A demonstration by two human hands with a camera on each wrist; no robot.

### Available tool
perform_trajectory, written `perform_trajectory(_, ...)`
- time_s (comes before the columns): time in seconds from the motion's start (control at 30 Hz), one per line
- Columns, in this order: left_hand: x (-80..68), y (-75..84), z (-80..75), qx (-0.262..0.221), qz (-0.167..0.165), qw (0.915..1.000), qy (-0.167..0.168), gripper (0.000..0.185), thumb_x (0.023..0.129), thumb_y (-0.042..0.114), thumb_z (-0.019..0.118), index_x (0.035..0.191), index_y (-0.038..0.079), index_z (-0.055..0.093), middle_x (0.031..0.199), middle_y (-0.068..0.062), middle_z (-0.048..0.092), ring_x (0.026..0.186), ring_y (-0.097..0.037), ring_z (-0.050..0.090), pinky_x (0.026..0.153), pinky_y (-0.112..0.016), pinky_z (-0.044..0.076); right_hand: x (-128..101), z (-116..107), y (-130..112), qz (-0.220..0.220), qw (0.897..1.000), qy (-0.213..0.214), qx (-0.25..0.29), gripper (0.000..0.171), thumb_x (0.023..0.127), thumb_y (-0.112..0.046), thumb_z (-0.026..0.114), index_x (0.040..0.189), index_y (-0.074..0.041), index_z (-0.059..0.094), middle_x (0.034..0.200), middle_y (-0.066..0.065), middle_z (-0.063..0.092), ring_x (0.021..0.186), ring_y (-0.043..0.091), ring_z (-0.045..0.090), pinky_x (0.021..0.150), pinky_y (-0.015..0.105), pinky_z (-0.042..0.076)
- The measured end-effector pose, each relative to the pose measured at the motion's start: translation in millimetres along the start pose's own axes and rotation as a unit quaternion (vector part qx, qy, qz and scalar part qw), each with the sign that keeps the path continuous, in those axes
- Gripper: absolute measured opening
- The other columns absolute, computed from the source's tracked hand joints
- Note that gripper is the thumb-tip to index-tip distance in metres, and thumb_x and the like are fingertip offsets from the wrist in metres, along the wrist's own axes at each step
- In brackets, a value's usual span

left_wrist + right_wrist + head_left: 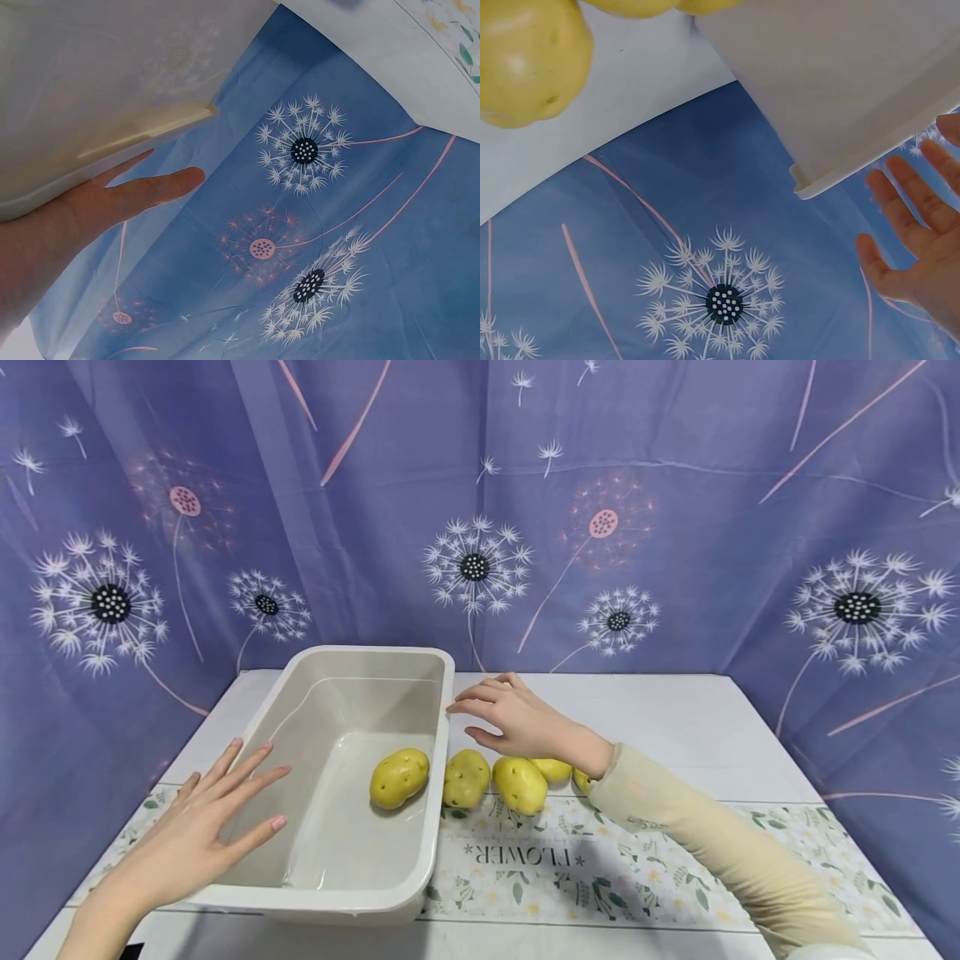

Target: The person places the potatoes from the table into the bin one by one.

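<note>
Far potatoes [552, 768]: two at the row's right end lie partly hidden behind the right hand [517, 718] and its sleeve [720, 843].
Left hand [90, 206]: palm cut off by the wrist view's edge.
Tub [840, 82]: only a corner shows in the right wrist view.

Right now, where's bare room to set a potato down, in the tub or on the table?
Free: the tub floor behind the potato in the tub, and the white tabletop right of the right hand. Crowded: the strip along the tub's right wall, where the loose potatoes sit in a row.
</note>
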State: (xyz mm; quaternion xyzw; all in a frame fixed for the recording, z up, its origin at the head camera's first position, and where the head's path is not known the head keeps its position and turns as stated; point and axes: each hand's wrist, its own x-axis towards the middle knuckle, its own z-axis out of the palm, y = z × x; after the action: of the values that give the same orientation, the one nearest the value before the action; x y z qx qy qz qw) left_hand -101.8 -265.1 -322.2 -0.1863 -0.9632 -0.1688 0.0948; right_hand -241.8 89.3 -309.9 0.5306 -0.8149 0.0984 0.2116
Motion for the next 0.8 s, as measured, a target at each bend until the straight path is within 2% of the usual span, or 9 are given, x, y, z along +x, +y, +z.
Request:
perform_trajectory(0.2, -0.1, -0.5, 0.9, -0.001, -0.001, 1.0000, 0.000, 0.052, 0.084, 0.038, 0.059, 0.132, 0.029, 0.041, 0.147, -0.005, 0.027, 0.140, -0.018, -0.004, 0.096, -0.073, 0.005, -5.5, 0.3, -0.6, 0.005, 1.000, -0.015, -0.011, 0.031, 0.084, -0.020, 0.059, 0.115, -0.016, 0.058, 0.113, 0.000, 0.061, 0.106, 0.018, 0.054, 0.090, 0.040, 0.038)
perform_trajectory(0.47, -0.7, -1.4, 1.5, -0.002, -0.002, 1.0000, -0.001, 0.052, 0.084, 0.038, 0.058, 0.133, 0.028, 0.041, 0.148, -0.004, 0.024, 0.140, -0.018, -0.004, 0.096, -0.072, 0.003, -11.5, 3.3, -0.3, 0.000, 1.000, -0.012, -0.015, 0.031, 0.083, -0.019, 0.060, 0.114, -0.016, 0.059, 0.112, 0.002, 0.061, 0.104, 0.018, 0.055, 0.085, 0.038, 0.040)
perform_trajectory(0.8, 0.2, -0.8, 0.4, 0.001, 0.000, 1.0000, 0.002, 0.052, 0.084, 0.038, 0.059, 0.132, 0.027, 0.042, 0.147, -0.005, 0.026, 0.140, -0.018, -0.003, 0.095, -0.073, 0.006, -26.3, 7.1, 2.5, 0.014, 0.999, -0.025, -0.021, 0.030, 0.083, -0.019, 0.059, 0.114, -0.016, 0.059, 0.113, 0.002, 0.061, 0.104, 0.019, 0.055, 0.086, 0.039, 0.040)
